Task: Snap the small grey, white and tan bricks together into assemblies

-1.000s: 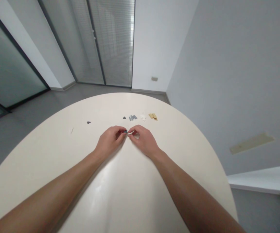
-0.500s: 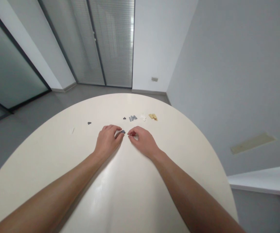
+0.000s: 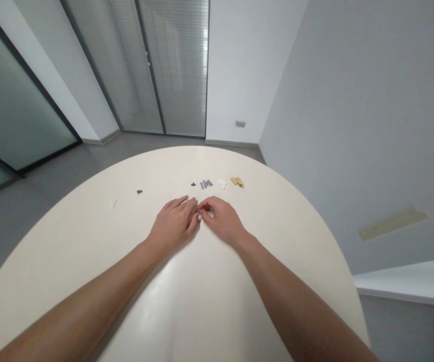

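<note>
Two hands: the left hand [image 3: 174, 224] and the right hand [image 3: 220, 219] rest low over the table, palms down, with the fingers meeting at the centre.
Left fingers [image 3: 189, 203]: partly extended, loosely spread; the lower fingers curl in against the right hand. No clenched grip is visible.
Right fingers [image 3: 204, 204]: curled, with thumb and forefinger drawn close together. Any grasped item is hidden; cannot tell whether one is held.
Parts nearest the hands: a small dark grey plastic piece [image 3: 193, 184], a cluster of grey-blue plastic bricks [image 3: 206, 184], small white plastic pieces [image 3: 222, 183] and tan plastic pieces [image 3: 237, 181], in a row just beyond the fingertips.
Parts to the left: a dark grey plastic piece [image 3: 139, 191] and a thin white strip [image 3: 113, 203], well apart from the hands.
Work surface: cream rounded table [image 3: 262, 281].
Background: grey floor [image 3: 32, 216]; glass door with slatted blinds [image 3: 175, 65].
</note>
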{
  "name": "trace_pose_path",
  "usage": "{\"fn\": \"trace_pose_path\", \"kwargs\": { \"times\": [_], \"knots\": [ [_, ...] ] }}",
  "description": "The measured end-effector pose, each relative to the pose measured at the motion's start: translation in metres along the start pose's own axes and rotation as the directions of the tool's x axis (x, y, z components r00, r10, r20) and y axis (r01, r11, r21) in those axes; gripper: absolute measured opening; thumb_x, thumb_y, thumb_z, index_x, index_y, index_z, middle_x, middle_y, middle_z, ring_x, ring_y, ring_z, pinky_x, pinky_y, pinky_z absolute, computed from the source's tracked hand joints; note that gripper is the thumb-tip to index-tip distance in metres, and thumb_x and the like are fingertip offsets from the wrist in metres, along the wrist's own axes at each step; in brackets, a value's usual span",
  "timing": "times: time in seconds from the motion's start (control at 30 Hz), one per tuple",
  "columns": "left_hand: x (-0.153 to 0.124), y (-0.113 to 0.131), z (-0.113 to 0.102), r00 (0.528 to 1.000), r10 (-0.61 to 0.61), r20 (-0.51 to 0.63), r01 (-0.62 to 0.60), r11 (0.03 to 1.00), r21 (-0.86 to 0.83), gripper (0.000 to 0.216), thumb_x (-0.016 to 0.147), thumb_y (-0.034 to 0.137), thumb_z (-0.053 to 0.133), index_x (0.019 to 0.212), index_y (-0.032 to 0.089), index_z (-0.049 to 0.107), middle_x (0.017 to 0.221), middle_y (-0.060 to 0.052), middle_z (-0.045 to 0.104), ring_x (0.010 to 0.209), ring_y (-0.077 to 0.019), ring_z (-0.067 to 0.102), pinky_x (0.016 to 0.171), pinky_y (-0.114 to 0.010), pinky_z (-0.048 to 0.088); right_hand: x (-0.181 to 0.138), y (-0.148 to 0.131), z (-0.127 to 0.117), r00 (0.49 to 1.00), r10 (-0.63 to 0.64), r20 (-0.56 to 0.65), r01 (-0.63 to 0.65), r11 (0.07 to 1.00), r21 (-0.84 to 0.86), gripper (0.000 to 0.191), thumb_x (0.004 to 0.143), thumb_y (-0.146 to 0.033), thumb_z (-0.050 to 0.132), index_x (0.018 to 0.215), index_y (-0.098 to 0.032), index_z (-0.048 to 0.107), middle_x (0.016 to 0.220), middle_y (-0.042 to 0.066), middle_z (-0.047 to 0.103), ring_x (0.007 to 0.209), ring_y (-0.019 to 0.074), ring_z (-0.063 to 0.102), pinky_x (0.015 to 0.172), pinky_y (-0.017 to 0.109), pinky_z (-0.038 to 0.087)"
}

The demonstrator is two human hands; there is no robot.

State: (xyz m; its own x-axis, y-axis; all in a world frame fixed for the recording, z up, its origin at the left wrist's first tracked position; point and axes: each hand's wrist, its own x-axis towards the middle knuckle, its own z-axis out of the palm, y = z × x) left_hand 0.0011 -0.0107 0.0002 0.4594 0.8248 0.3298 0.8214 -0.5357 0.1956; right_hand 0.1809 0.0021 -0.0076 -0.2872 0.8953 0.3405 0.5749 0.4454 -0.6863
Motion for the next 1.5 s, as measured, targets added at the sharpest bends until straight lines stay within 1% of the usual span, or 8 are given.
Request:
{"fn": "trace_pose_path", "kwargs": {
  "times": [0.3, 0.47, 0.63, 0.87, 1.0, 1.13, 1.27, 1.5],
  "knots": [
    [0.013, 0.002, 0.006, 0.983, -0.12, 0.139, 0.1, 0.984, 0.146, 0.051, 0.095, 0.027, 0.037, 0.143, 0.011, 0.044, 0.158, -0.018, 0.042, 0.145, -0.0347, 0.039, 0.112, -0.05, 0.037, 0.002, 0.004, 0.003, 1.0, -0.013, -0.002, 0.013, 1.0, -0.027, 0.011, 0.089, -0.016, 0.06, 0.095, -0.02, 0.068, 0.094, 0.002, 0.07, 0.087, 0.0156, 0.062, 0.081, 0.03, 0.046],
    [0.027, 0.0, 0.005, 0.952, -0.214, 0.219, 0.18, 0.97, 0.166, 0.062, 0.097, 0.032, 0.032, 0.153, 0.005, 0.029, 0.163, -0.019, 0.033, 0.151, -0.0372, 0.027, 0.114, -0.054, 0.035, 0.002, 0.004, 0.003, 1.0, -0.02, 0.008, 0.02, 1.0, -0.021, 0.013, 0.089, -0.015, 0.059, 0.096, -0.021, 0.068, 0.096, 0.002, 0.071, 0.089, 0.016, 0.062, 0.083, 0.03, 0.046],
    [0.034, -0.001, 0.009, 0.947, -0.22, 0.236, 0.181, 0.968, 0.175, 0.065, 0.098, 0.034, 0.028, 0.156, 0.005, 0.028, 0.167, -0.017, 0.023, 0.154, -0.0371, 0.018, 0.116, -0.054, 0.033, 0.003, 0.004, 0.003, 1.0, -0.017, 0.005, 0.017, 1.0, -0.003, 0.019, 0.089, -0.011, 0.056, 0.1, -0.021, 0.068, 0.1, 0.003, 0.071, 0.092, 0.0162, 0.063, 0.086, 0.031, 0.047],
    [0.027, -0.012, 0.012, 0.956, -0.277, 0.099, 0.253, 0.945, 0.205, 0.069, 0.099, 0.039, 0.032, 0.159, 0.007, 0.024, 0.167, -0.017, 0.021, 0.155, -0.035, 0.018, 0.119, -0.05, 0.03, 0.003, 0.003, 0.004, 1.0, -0.023, -0.003, 0.023, 1.0, -0.017, 0.016, 0.09, -0.015, 0.057, 0.098, -0.021, 0.069, 0.098, 0.003, 0.072, 0.091, 0.017, 0.064, 0.085, 0.032, 0.048],
    [0.017, -0.037, 0.01, 0.845, -0.516, -0.138, 0.533, 0.797, 0.283, 0.077, 0.097, 0.051, 0.039, 0.155, 0.001, 0.031, 0.163, -0.029, 0.026, 0.152, -0.045, 0.02, 0.119, -0.059, 0.023, 0.002, 0.005, 0.004, 1.0, -0.008, -0.003, 0.008, 1.0, -0.027, 0.016, 0.09, -0.015, 0.057, 0.098, -0.021, 0.069, 0.098, 0.003, 0.072, 0.091, 0.0175, 0.064, 0.084, 0.032, 0.048],
    [0.008, -0.064, 0.011, 0.784, -0.608, -0.126, 0.616, 0.737, 0.279, 0.08, 0.098, 0.052, 0.037, 0.152, -0.006, 0.033, 0.156, -0.037, 0.033, 0.148, -0.0465, 0.03, 0.116, -0.057, 0.03, 0.002, 0.005, 0.003, 1.0, 0.004, -0.001, -0.004, 0.999, -0.036, 0.015, 0.09, -0.016, 0.057, 0.097, -0.022, 0.069, 0.097, 0.002, 0.072, 0.09, 0.0176, 0.064, 0.082, 0.032, 0.047],
    [0.005, -0.062, 0.01, 0.856, -0.512, -0.069, 0.504, 0.797, 0.333, 0.077, 0.1, 0.049, 0.035, 0.149, -0.009, 0.034, 0.151, -0.038, 0.04, 0.146, -0.0448, 0.035, 0.114, -0.053, 0.035, 0.002, 0.006, 0.003, 1.0, 0.0, -0.002, 0.0, 0.999, -0.033, 0.015, 0.09, -0.017, 0.057, 0.096, -0.022, 0.069, 0.097, 0.002, 0.072, 0.092, 0.0178, 0.063, 0.084, 0.032, 0.047],
    [0.014, -0.005, -0.006, 0.934, -0.343, 0.094, 0.311, 0.915, 0.257, 0.06, 0.097, 0.023, 0.04, 0.151, -0.001, 0.033, 0.141, -0.028, 0.058, 0.132, -0.0325, 0.057, 0.104, -0.041, 0.047, 0.002, 0.008, 0.001, 1.0, -0.013, 0.004, 0.013, 1.0, -0.021, 0.015, 0.089, -0.016, 0.057, 0.097, -0.022, 0.068, 0.098, 0.003, 0.072, 0.092, 0.0173, 0.063, 0.086, 0.032, 0.047]
  ]
}}
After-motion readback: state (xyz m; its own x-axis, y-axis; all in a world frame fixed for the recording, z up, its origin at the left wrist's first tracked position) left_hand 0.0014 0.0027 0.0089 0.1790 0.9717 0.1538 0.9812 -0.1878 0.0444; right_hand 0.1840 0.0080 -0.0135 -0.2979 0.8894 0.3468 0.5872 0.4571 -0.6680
